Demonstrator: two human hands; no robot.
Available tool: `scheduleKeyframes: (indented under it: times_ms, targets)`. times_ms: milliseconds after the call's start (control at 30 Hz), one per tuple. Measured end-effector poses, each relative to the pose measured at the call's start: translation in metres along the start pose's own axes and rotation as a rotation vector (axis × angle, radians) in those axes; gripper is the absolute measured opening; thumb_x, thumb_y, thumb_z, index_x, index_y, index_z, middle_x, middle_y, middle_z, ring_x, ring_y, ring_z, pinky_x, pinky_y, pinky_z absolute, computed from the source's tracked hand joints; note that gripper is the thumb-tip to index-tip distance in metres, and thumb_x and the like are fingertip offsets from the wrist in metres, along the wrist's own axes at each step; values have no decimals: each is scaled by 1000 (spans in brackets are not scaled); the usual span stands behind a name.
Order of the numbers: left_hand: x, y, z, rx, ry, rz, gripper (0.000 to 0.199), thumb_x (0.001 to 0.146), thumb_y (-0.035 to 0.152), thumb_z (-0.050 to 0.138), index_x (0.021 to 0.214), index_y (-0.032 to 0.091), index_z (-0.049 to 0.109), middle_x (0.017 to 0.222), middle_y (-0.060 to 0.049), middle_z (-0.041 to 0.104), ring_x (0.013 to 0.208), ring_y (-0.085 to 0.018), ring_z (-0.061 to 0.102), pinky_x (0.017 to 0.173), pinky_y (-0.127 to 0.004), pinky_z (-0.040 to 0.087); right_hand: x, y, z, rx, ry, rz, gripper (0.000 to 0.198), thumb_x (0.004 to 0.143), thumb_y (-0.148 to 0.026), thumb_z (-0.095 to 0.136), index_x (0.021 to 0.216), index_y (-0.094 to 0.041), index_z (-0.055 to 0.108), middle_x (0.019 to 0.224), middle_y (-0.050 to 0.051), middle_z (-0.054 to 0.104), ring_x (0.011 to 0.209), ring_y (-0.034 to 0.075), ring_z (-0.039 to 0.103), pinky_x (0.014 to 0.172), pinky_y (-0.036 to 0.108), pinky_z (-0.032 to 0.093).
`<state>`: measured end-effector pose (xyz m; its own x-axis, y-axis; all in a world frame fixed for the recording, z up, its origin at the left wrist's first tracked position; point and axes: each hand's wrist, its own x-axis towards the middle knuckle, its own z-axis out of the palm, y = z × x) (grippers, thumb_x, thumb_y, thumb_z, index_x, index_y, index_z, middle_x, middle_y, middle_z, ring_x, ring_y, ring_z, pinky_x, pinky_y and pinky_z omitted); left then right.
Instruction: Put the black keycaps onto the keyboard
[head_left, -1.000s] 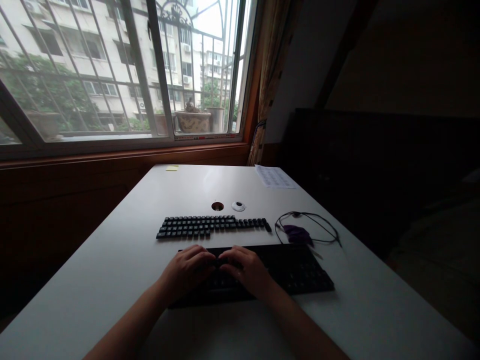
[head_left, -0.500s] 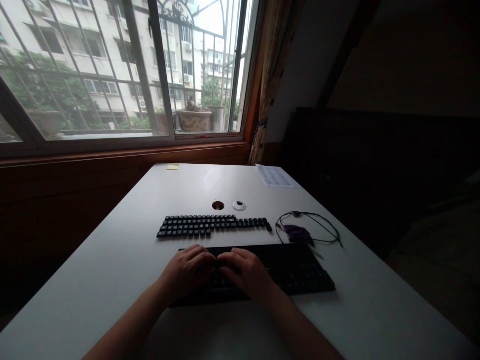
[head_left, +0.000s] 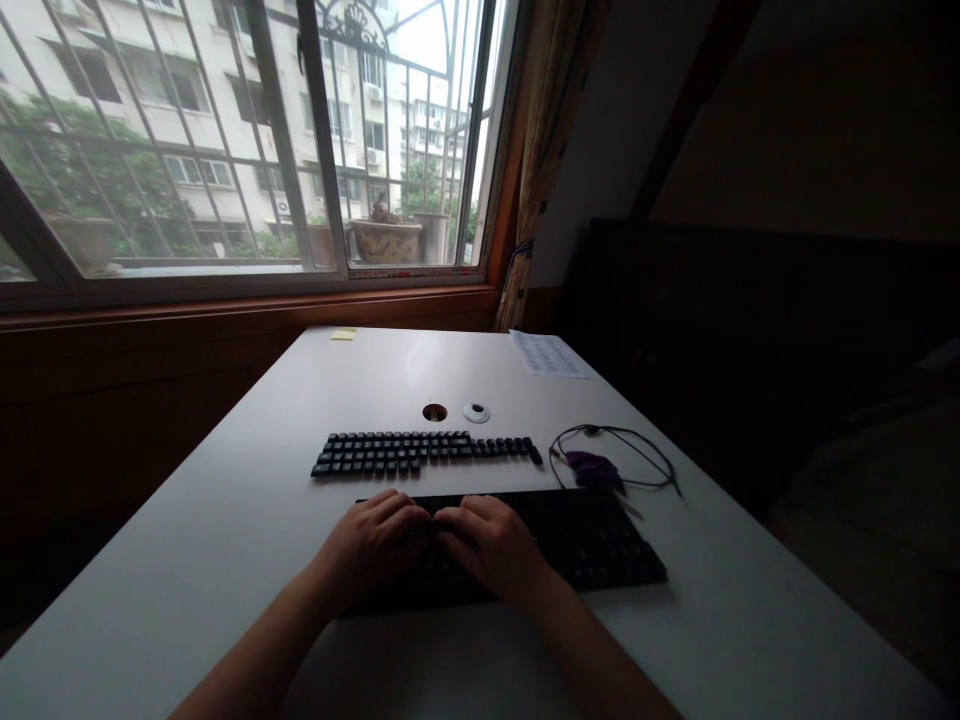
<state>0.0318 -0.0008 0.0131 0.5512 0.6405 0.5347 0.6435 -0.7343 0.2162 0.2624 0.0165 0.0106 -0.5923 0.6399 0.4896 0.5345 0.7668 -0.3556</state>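
A black keyboard (head_left: 600,545) lies on the white table in front of me, tilted slightly to the picture's edges. Over its left half is my left hand (head_left: 379,535), fingers bent down and closed together. My right hand (head_left: 489,540) is just beside it, with thumb and fingers drawn in toward the same spot near the keyboard's middle. The two hands' fingertips nearly meet, and whatever lies between them is hidden. Behind the keyboard, black keycaps (head_left: 397,452) stand in rows on the tabletop.
A black cable (head_left: 649,440) loops around a purple cloth-like thing (head_left: 592,468) behind the keyboard's right side. Farther back are a cable hole (head_left: 434,412), a white ring-shaped cover (head_left: 476,413), a printed sheet (head_left: 551,355) and yellow sticky notes (head_left: 343,334). A barred window (head_left: 247,150) stands beyond.
The whole view has shifted very slightly. Both hands stay at the same place on the keyboard, and the rows of keycaps look the same.
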Motion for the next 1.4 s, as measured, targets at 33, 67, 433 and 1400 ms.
scheduleKeyframes:
  times_ms: [33,67,433,1400]
  targets:
    - [0,-1,-1,-5,22,-14,15,90,18,58,104,21,61,88,-4,66,77,-18,60,66,-28,50,2,2,-3,-1,-5,11,19,90,-28,63,108,-24,67,85,4,66,79,19,61,74,31,45]
    - [0,-1,-2,-8,48,-33,14,91,18,56,103,21,61,87,-4,66,76,-18,60,66,-28,49,5,4,-7,-3,-8,29,18,90,-27,63,108,-24,67,85,4,67,79,19,62,74,30,45]
    - [-10,-25,-15,62,63,-263,20,93,20,47,78,19,60,73,-2,60,63,-13,58,60,-25,43,64,35,-4,-229,-156,314,15,81,-27,71,95,-28,74,94,4,75,86,23,70,72,31,49]
    - [-8,-23,-14,40,-33,-400,20,94,25,46,84,20,62,82,-2,60,72,-15,59,66,-27,42,55,29,13,-301,-300,304,32,94,-34,48,122,-36,64,106,0,69,92,20,66,76,30,47]
